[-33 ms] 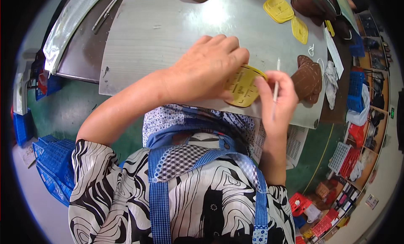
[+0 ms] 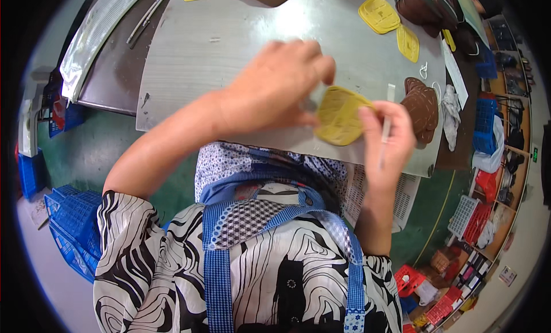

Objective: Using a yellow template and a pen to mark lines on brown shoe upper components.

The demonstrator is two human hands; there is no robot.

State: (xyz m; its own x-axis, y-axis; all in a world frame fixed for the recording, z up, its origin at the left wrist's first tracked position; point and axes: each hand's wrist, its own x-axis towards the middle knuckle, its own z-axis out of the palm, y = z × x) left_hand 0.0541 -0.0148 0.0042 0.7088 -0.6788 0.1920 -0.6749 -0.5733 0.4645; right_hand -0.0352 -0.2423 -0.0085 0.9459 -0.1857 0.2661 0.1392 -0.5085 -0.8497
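My right hand (image 2: 393,135) pinches the right edge of a yellow plastic template (image 2: 340,118) between thumb and fingers. The template has rounded corners and slots, and is blurred. A thin white pen-like stick (image 2: 391,93) is also tucked among my right fingers, its upper end pointing away from me. Left of the template, my left hand (image 2: 284,83) holds nothing; its thumb and fingers are apart, the thumb close to the template's left edge. Brown cut pieces with pale line marks (image 2: 420,110) lie on the table just right of my right hand.
More yellow templates (image 2: 379,14) lie on the grey table (image 2: 189,75) at far right, near brown stacked pieces (image 2: 422,9). A crumpled pale cloth (image 2: 451,118) lies at the right edge. Blue crates (image 2: 72,224) stand on the floor at left; shelves with bins (image 2: 488,172) line the right.
My left hand has come off the template's left side, its fingers spreading. My right hand has shifted slightly right with the template and the stick.
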